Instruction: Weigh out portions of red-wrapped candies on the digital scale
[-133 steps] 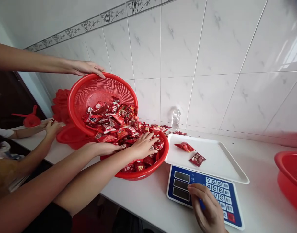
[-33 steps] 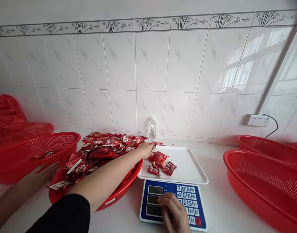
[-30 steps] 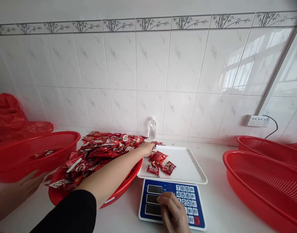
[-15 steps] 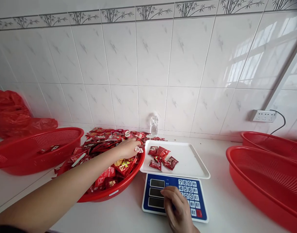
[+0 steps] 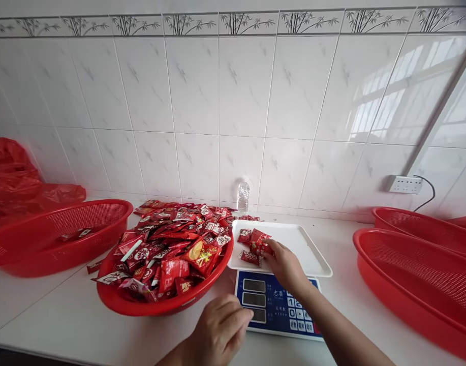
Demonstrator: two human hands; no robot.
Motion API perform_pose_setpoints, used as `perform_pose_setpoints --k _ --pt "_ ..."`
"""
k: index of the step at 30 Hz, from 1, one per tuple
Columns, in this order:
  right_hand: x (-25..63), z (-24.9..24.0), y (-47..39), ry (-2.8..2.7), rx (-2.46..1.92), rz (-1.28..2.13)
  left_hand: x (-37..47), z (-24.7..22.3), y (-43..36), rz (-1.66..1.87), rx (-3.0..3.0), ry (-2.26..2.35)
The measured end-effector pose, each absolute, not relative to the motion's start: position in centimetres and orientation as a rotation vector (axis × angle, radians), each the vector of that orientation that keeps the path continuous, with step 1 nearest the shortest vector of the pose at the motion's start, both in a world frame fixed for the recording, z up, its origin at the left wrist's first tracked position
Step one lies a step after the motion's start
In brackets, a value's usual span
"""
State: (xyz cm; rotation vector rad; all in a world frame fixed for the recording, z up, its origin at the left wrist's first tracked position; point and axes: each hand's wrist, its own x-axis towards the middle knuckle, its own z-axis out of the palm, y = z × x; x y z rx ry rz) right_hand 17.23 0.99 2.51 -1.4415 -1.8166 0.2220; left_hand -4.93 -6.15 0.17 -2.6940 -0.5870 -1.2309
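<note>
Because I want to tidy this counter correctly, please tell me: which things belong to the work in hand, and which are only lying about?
In the work:
red packets, touched by the right hand
white tray under them
blue scale in front
heaped red basket

Apparently lying about:
clear bottle by the wall
red plastic bags, far left
red baskets, right (perhaps spare)
</note>
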Motion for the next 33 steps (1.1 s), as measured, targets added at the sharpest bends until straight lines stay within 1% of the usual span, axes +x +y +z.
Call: perform_pose_setpoints --k 2,4,10,16,19,26,33 --pt "17.9 3.1 2.2 -1.782 -1.498 0.345 -4.9 -1.9 -6.0 -1.257 -2.709 -0.601" --pt "18.6 3.5 3.2 -1.757 -1.529 0.390 -5.0 -3.0 -5.5 -1.321 -2.717 -0.676" --pt "19.0 4.1 4.8 -1.773 -1.613 0.305 -5.5 -3.5 -4.8 -1.482 -2.756 -0.866" --pt "15.9 4.1 5.0 -2.269 -1.579 0.309 -5.5 -4.1 -4.4 -1.521 -2.790 -0.831" --pt "15.1 4.2 5.6 -2.356 -1.597 0.332 -5.6 -4.4 -4.1 -1.518 -2.808 -0.790" --pt "14.9 3.6 6.8 -2.204 -1.560 0.085 -5.7 -4.3 -4.1 -1.537 -2.813 -0.837" --pt "15.6 4.0 8.4 -2.005 -1.629 0.003 -5.7 -4.5 -4.0 -1.531 -2.827 -0.925"
